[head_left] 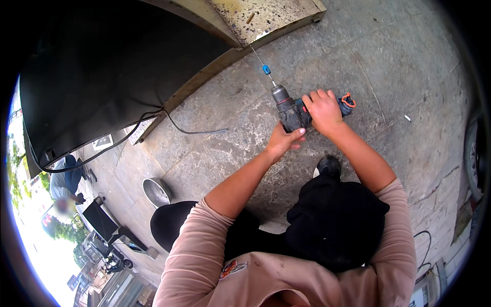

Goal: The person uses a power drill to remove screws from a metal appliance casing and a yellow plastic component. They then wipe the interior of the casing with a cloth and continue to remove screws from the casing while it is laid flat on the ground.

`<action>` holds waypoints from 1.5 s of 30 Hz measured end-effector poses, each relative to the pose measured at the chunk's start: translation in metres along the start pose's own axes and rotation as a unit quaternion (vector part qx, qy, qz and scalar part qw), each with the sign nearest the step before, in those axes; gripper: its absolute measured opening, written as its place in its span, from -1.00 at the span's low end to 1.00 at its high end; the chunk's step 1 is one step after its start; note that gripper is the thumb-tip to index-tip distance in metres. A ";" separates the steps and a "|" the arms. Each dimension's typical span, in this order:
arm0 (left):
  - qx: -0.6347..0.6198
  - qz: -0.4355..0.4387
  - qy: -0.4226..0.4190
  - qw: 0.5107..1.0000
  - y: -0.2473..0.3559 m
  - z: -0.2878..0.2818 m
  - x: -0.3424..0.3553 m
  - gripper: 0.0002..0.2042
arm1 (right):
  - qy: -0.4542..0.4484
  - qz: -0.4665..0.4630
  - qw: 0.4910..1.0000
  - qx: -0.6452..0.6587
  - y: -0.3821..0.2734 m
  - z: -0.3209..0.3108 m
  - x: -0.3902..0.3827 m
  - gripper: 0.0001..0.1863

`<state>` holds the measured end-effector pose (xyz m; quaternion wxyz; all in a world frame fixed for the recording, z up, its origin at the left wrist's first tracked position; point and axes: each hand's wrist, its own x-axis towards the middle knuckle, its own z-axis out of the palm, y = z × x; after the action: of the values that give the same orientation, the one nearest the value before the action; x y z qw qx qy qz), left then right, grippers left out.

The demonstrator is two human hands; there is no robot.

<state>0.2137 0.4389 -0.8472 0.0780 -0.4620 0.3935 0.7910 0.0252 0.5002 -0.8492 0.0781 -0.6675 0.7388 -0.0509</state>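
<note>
A dark cordless drill (291,113) lies level between my hands, low over the concrete. My right hand (325,111) is closed over its handle end. My left hand (284,139) is pressed around the rear of the drill body, thumb along it. From the chuck runs a long thin bit with a blue collar (266,70), its tip at the lower edge of a worn, cream-coloured metal panel (266,20). Whether the tip has entered the metal cannot be made out. Beside my right hand sits a dark blue bundle with an orange rim (348,104).
A large black panel (112,71) fills the upper left, with a black cable (197,132) trailing from it. A round metal bowl (157,192) stands on the floor at left. Another person (69,176) is farther left. A wheel (475,153) is at the right edge.
</note>
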 end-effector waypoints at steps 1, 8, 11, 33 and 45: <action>0.038 -0.012 -0.028 0.999 0.004 -0.009 -0.002 -0.48 | 0.009 -0.009 1.000 -0.003 0.003 -0.002 -0.003 -0.51; 0.095 0.081 0.165 0.978 0.056 -0.128 0.014 -0.67 | 0.002 -0.069 0.997 0.014 0.007 -0.038 -0.035 -0.45; 0.038 0.141 0.211 0.967 0.109 -0.128 0.016 -0.74 | 0.001 -0.091 0.996 0.022 0.002 -0.044 -0.053 -0.46; 0.485 -0.213 0.525 0.666 -0.041 -0.464 -0.367 -0.51 | -0.030 -0.088 0.995 0.035 -0.058 -0.064 -0.054 -0.36; 0.401 -0.004 0.336 0.853 -0.010 -0.463 -0.297 -0.69 | 0.018 0.043 0.998 0.045 -0.048 -0.092 -0.047 -0.36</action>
<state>0.6952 0.1953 -0.7399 0.1227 -0.6298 0.6766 0.3613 0.0595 0.5394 -0.7477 0.0967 -0.6296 0.7653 -0.0930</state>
